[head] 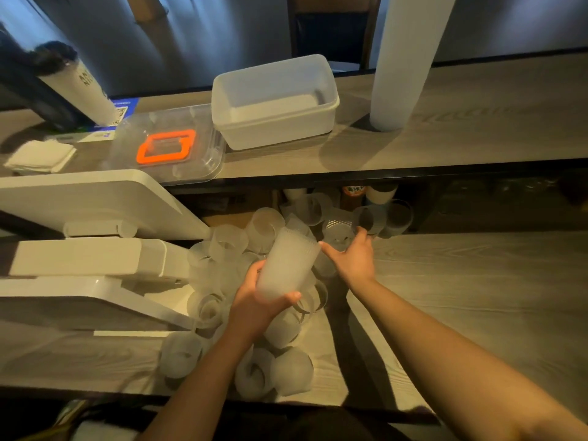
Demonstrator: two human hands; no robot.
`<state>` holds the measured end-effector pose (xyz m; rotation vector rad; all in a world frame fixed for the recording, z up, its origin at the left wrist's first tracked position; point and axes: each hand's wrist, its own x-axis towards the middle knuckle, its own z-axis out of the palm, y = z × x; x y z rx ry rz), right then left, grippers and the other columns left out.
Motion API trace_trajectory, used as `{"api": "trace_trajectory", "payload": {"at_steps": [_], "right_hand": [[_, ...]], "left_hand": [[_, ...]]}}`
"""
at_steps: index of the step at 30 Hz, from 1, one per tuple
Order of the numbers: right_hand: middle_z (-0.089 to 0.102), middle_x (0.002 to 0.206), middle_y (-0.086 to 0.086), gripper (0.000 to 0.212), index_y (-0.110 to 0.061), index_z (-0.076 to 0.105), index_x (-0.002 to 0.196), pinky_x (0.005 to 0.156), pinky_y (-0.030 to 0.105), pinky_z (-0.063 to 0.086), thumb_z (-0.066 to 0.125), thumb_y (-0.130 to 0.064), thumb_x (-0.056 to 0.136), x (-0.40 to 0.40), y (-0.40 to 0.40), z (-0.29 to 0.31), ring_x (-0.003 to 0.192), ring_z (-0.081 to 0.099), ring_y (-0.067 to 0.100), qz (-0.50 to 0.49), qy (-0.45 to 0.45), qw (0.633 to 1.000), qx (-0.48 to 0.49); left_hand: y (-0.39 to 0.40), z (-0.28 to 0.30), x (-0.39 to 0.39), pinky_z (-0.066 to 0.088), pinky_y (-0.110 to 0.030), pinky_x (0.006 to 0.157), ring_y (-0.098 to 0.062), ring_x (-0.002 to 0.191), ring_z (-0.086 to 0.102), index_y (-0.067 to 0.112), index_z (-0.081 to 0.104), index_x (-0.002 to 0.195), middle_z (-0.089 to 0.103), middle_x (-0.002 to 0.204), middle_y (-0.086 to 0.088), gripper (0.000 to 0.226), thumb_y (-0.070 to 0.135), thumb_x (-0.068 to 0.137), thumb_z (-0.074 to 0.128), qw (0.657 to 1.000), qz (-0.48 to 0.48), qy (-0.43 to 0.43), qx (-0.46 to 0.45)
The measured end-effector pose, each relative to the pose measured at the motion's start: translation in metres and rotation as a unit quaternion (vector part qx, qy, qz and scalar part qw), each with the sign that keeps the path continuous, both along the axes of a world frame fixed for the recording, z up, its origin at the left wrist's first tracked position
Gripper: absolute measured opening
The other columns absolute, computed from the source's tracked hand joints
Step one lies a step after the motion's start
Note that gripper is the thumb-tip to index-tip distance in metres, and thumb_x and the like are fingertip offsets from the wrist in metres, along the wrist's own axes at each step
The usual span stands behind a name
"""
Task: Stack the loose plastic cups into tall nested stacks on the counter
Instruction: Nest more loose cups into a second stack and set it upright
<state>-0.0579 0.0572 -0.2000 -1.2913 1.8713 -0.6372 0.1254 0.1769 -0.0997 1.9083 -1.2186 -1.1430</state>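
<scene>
The wood-grain tabletop [477, 297] is carrying a heap of frosted, round plastic cups [229, 246], many lying on their sides. On the upper shelf [461, 135] a white rectangular tub [276, 103] is sitting beside a clear lid [168, 144] with an orange frame. The left hand [254, 307] is grasping a tilted nested stack [286, 265] above the heap. The right hand [353, 259] is reaching with released, spread fingers, its fingertips touching a loose cup [369, 219].

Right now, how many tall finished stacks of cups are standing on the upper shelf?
1. A tall white stack of cups stands on the upper shelf, right of the white tub. The left hand holds a shorter stack. More may be outside the view.
</scene>
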Motion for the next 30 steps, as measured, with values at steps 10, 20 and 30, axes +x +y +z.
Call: {"api": "trace_trajectory", "payload": {"at_steps": [10, 20, 30], "right_hand": [[0.045, 0.147, 0.007, 0.085, -0.019, 0.033, 0.144, 0.105, 0.043, 0.048, 0.079, -0.049, 0.079, -0.005, 0.007, 0.001, 0.133, 0.048, 0.028, -0.080, -0.121, 0.989, -0.012], [0.058, 0.120, 0.000, 0.060, -0.023, 0.042, 0.139, 0.100, 0.042, 0.053, 0.073, -0.033, 0.089, -0.043, 0.022, 0.040, 0.111, 0.060, 0.021, -0.120, -0.317, 0.941, -0.017], [0.065, 0.123, -0.005, 0.048, -0.033, 0.063, 0.124, 0.102, 0.044, 0.050, 0.067, -0.055, 0.082, -0.067, 0.036, 0.097, 0.116, 0.061, 0.015, 0.074, -0.323, 0.942, -0.055]], "left_hand": [[0.004, 0.001, 0.009, 0.045, -0.018, 0.065, -0.004, 0.098, 0.054, 0.037, 0.040, 0.130, 0.047, 0.113, 0.022, 0.096, 0.070, 0.045, 0.069, 1.000, 0.000, -0.020, 0.007], [-0.008, -0.011, -0.001, 0.048, -0.027, 0.082, -0.016, 0.107, 0.053, 0.029, 0.039, 0.141, 0.047, 0.126, 0.003, 0.088, 0.034, 0.070, 0.089, 0.998, -0.055, -0.012, 0.032], [-0.011, -0.011, -0.012, 0.044, -0.007, 0.063, -0.004, 0.099, 0.054, 0.037, 0.042, 0.131, 0.051, 0.122, 0.009, 0.082, 0.032, 0.065, 0.091, 0.993, -0.115, -0.028, 0.009]]}}
